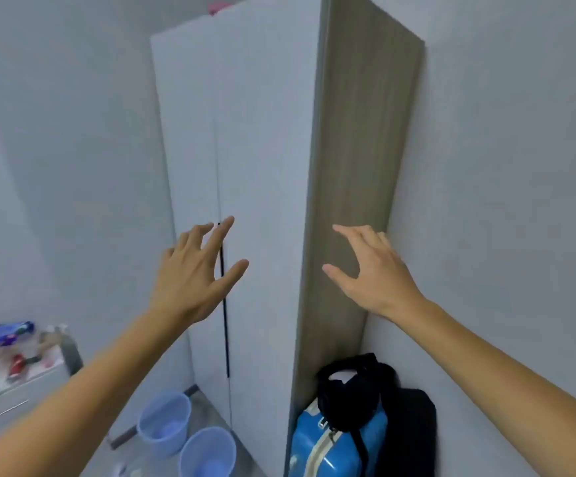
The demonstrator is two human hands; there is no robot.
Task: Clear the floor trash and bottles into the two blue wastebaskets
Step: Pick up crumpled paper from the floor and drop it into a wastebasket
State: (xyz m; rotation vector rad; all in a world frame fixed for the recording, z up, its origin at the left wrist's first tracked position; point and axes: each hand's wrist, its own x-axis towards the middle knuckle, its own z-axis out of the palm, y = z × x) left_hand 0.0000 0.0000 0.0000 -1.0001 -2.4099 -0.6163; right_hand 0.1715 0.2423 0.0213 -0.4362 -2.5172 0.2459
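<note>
Wastebaskets, two of them and both blue, stand on the floor at 7 o'clock: one (164, 421) nearer the wardrobe foot, the other (207, 452) just beside it and cut off by the lower edge. Both look bare inside as far as can be seen. A small pale scrap (120, 469) lies on the floor at their left, too blurred to name. The left hand (193, 273) and right hand (372, 273) are raised before the wardrobe (265, 149), fingers spread, holding nothing. At 9 o'clock a worktop (21, 390) carries blurred clutter. At 5 o'clock a blue suitcase (327, 445) stands, a black bag (355, 383) on top.
</note>
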